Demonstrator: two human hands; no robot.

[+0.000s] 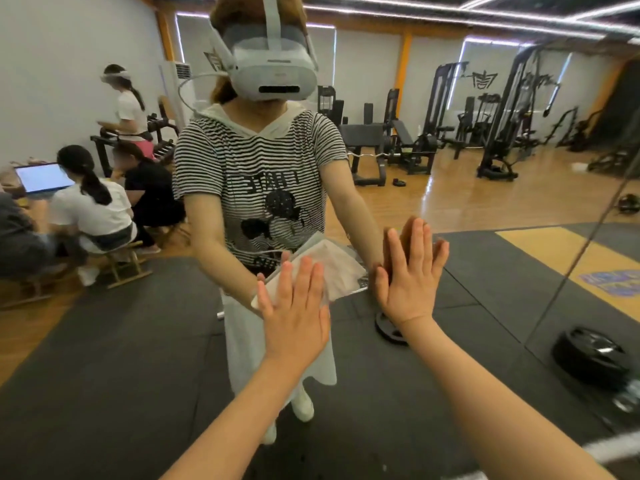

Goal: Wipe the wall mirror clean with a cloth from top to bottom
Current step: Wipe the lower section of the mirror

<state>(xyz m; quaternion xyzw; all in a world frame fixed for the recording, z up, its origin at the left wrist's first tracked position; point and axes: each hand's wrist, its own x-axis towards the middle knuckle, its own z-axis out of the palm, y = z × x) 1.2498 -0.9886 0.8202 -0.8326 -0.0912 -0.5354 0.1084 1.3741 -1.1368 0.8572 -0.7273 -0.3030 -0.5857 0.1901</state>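
The wall mirror (485, 209) fills nearly the whole head view, and I stand right in front of it. My left hand (294, 306) presses a pale folded cloth (339, 268) flat against the glass with straight fingers, at about waist height of my reflection. My right hand (412, 275) lies flat on the bare glass just to the right of the cloth, fingers straight and pointing up. Both forearms reach in from the bottom edge. Part of the cloth is hidden under my left hand.
The mirror reflects a gym: weight machines (502, 126) at the back, seated people with a laptop (41, 178) on the left, dark floor mats, and wood floor. A seam between mirror panels (575, 258) runs diagonally at the right. Black weight plates (592, 355) lie on the floor by the mirror's base.
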